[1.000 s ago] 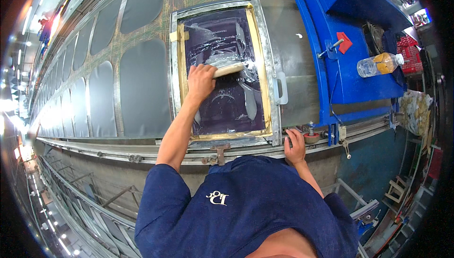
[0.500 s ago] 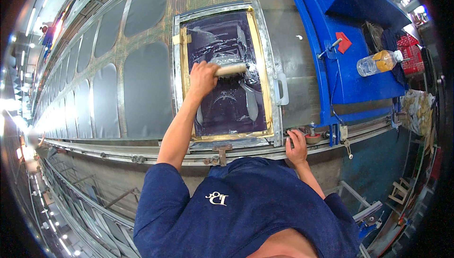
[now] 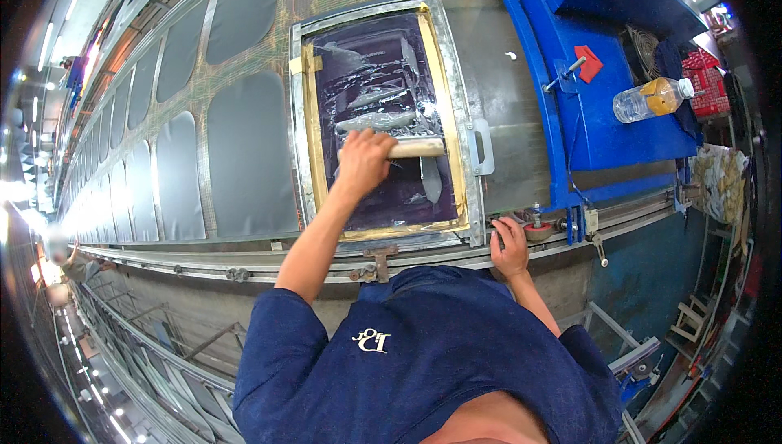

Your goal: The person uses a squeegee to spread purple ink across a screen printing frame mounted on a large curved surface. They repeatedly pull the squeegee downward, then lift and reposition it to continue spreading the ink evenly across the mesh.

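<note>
My left hand (image 3: 364, 160) is shut on a pale wooden squeegee (image 3: 415, 147) that lies across the dark purple mesh of a printing screen (image 3: 383, 110). The screen sits in a metal frame (image 3: 459, 118) with yellow tape around its inner edge. Grey streaks of paste shine on the mesh above and below the squeegee. My right hand (image 3: 510, 246) grips the frame's lower right corner at the metal rail (image 3: 244, 261). I wear a dark blue shirt.
A long table (image 3: 195, 142) of grey printed panels runs off to the left. On the right stands a blue machine carriage (image 3: 603, 118) bearing a plastic bottle (image 3: 652, 98) and a red piece (image 3: 588, 62). A rag pile (image 3: 721, 179) lies further right.
My left hand has drawn the squeegee down the screen toward me, leaving fresh paste streaks above it. My right hand has stayed at the frame's corner.
</note>
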A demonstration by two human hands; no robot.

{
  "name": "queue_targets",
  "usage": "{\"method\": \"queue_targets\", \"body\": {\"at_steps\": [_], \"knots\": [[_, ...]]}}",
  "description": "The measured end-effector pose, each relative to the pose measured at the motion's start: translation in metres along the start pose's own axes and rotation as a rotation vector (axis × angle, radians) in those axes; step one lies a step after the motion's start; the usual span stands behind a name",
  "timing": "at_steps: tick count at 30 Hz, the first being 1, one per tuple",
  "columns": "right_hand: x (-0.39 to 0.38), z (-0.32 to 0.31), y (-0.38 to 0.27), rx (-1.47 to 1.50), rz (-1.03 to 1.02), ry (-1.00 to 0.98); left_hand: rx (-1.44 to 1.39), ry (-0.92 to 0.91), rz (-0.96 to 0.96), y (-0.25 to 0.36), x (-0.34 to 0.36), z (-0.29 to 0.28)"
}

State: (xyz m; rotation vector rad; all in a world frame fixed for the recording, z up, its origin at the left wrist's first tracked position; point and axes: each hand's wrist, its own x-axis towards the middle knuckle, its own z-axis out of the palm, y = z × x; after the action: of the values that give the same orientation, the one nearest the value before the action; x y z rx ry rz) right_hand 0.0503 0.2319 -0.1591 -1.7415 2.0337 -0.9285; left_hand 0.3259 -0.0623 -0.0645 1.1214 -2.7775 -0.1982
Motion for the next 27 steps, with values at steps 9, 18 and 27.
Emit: {"method": "queue_targets", "body": {"at_steps": [9, 18, 27], "knots": [[0.002, 0.0, -0.002, 0.014, 0.014, -0.001, 0.057, 0.042, -0.122, -0.049, 0.008, 0.004], [0.003, 0.0, -0.001, 0.016, -0.001, -0.002, 0.065, 0.057, -0.061, -0.032, 0.001, 0.017], [0.002, 0.0, -0.003, 0.007, -0.009, -0.011, 0.119, 0.144, -0.068, -0.062, 0.009, 0.033]]}}
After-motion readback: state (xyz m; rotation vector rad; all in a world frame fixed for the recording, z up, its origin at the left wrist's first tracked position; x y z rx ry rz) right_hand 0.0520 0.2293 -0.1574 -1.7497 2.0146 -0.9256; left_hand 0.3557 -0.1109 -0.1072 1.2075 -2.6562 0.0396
